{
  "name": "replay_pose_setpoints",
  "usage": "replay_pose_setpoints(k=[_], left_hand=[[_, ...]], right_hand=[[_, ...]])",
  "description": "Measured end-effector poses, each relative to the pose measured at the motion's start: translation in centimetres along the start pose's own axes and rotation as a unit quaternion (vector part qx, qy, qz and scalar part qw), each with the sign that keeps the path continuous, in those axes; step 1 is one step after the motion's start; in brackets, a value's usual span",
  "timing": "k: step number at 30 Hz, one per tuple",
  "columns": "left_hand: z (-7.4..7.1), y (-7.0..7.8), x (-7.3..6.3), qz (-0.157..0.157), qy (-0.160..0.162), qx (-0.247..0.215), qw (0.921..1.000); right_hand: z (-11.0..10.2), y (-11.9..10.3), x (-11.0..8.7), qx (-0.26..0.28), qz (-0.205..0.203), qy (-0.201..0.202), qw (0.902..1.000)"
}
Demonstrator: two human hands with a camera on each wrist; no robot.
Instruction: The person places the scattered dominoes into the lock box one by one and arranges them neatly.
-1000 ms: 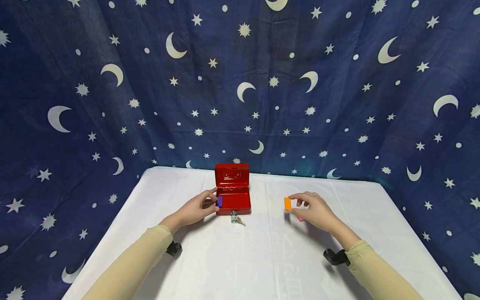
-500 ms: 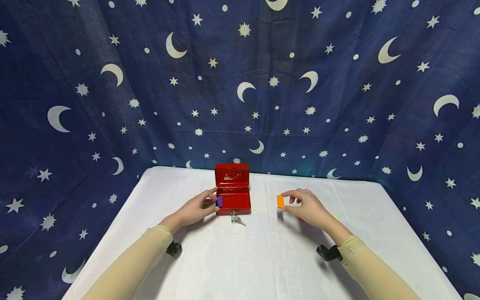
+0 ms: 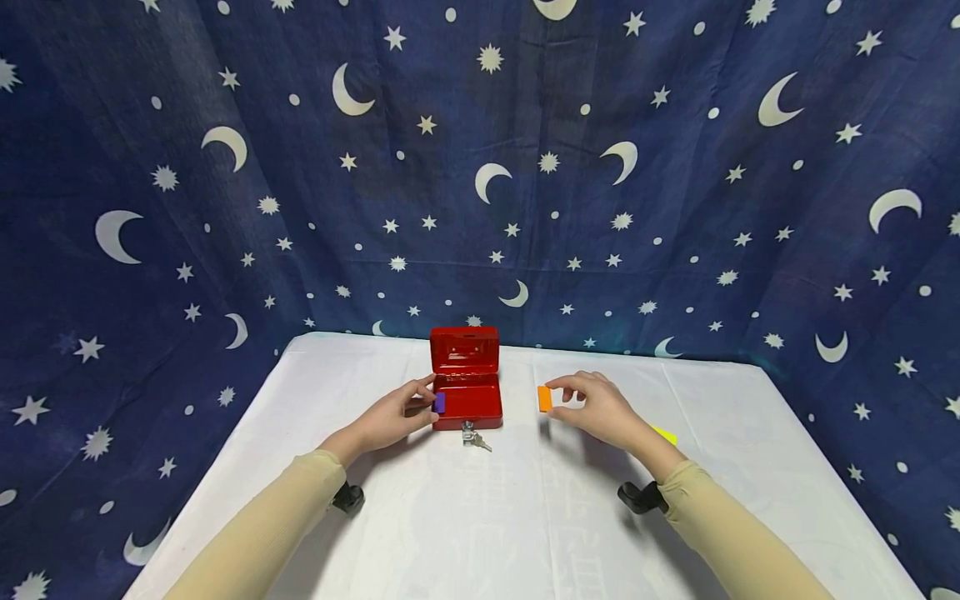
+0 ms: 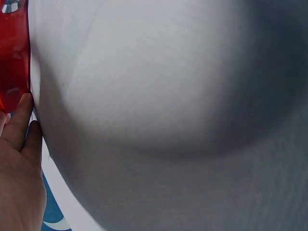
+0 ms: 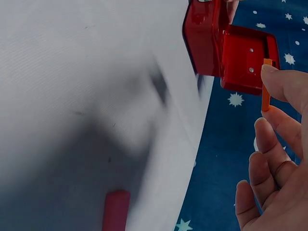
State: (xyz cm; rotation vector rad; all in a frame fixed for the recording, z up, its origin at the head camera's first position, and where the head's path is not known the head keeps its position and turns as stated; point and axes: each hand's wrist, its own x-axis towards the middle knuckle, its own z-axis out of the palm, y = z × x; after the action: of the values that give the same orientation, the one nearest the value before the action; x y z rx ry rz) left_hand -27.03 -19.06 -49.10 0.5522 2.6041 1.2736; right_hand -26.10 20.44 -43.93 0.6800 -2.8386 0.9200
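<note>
Cloth (image 3: 420, 179) hangs at the back, dark blue with pale moons and stars. In front of it is a big white counter (image 3: 420, 517). A little red box (image 3: 487, 422) sits on the counter, with its lid (image 3: 464, 350) standing up.

The left hand (image 3: 393, 412) rests on the left end of the box, thumb and fingers spread apart. The right hand (image 3: 600, 408) is up in the air to the right of the box, pinching an orange block (image 3: 545, 399) with its thumb and a finger.

In the last second, the right hand has moved left with the block, while the box and the left hand have stayed put. I think the carrying is partly done: the block is nearer to the box now, but not in it.

A yellow thing (image 3: 667, 435) peeks out by the right arm. A pinkish-red block (image 5: 115, 211) lies on the counter. A purple block (image 3: 439, 403) shows at the box's left end, by the left fingers. Tiny keys (image 3: 481, 442) hang at the front of the box.
</note>
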Motion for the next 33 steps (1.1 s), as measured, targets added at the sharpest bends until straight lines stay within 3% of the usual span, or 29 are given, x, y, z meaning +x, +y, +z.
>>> replay_pose_setpoints(k=[33], left_hand=[[0.1, 0.1, 0.0, -0.015, 0.002, 0.0, 0.9999]], right_hand=[[2.6, -2.7, 3.4, 0.021, 0.006, -0.034, 0.9992]])
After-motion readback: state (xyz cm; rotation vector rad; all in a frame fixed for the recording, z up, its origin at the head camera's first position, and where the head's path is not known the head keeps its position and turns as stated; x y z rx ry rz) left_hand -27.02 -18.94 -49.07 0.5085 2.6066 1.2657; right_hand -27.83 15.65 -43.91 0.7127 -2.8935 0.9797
